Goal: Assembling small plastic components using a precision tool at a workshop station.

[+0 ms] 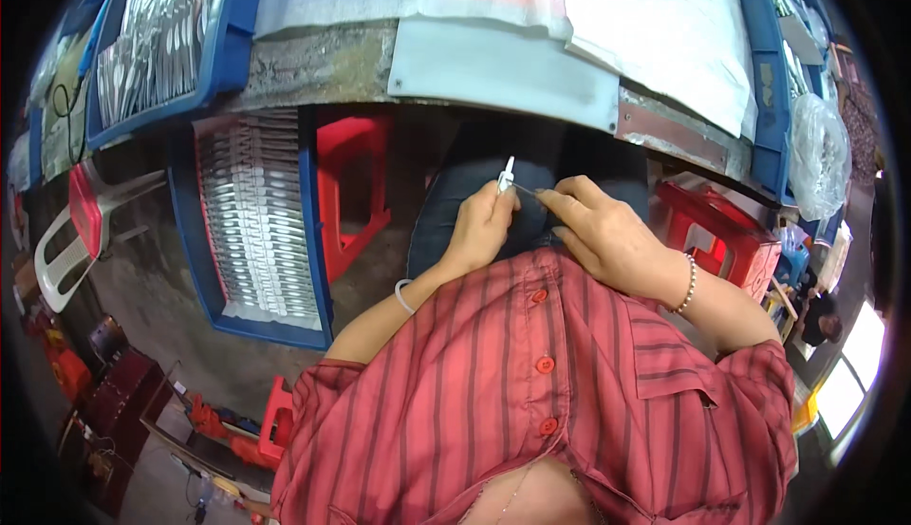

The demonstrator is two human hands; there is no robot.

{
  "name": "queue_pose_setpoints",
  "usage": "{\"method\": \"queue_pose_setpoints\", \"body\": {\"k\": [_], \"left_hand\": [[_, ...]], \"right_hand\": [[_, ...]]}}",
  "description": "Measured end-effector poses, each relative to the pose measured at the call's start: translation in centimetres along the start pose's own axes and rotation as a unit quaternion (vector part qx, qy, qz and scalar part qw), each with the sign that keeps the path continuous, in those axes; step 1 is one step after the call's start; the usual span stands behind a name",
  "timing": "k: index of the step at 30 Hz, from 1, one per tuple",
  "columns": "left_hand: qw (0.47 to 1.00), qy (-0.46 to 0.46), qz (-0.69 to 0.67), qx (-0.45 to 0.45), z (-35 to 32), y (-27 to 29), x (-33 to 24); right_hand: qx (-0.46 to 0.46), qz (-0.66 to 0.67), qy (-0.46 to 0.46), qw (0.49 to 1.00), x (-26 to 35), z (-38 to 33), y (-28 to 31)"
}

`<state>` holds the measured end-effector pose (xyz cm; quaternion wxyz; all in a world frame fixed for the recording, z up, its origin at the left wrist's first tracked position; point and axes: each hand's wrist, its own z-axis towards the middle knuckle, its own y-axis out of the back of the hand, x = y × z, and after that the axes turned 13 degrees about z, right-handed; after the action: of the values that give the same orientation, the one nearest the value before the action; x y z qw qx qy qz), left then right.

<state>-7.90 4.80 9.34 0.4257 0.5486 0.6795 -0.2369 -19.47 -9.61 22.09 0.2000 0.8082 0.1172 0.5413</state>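
Over my lap, my left hand (480, 229) pinches a small white tube with a narrow pointed nozzle (507, 177), tip upward. Most of the tube's body is hidden by the fingers. To its right, my right hand (603, 235) is closed at the thumb and forefinger on a thin, dark, pin-like piece (524, 189). This piece reaches toward the tube just below its nozzle; whether it touches is too small to tell.
A table edge (503, 65) with white cloth (655, 12) lies ahead. Blue crates (318, 283) of metal spoon-like pieces (261, 221) stand at the left, on the table and below it. Red stools (721, 235) flank my legs. A plastic bag (818, 159) hangs at right.
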Motion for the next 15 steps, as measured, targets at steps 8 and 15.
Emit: {"method": "queue_pose_setpoints", "body": {"k": [8, 15], "left_hand": [[0.979, 0.084, -0.177, 0.051, -0.2, 0.3, 0.3], [0.994, 0.051, -0.096, 0.019, 0.1, -0.4, 0.9]], "right_hand": [[-0.016, -0.082, 0.059, 0.995, -1.0, -0.1, -0.7], [-0.035, -0.054, 0.049, 0.997, -1.6, 0.1, -0.7]]}}
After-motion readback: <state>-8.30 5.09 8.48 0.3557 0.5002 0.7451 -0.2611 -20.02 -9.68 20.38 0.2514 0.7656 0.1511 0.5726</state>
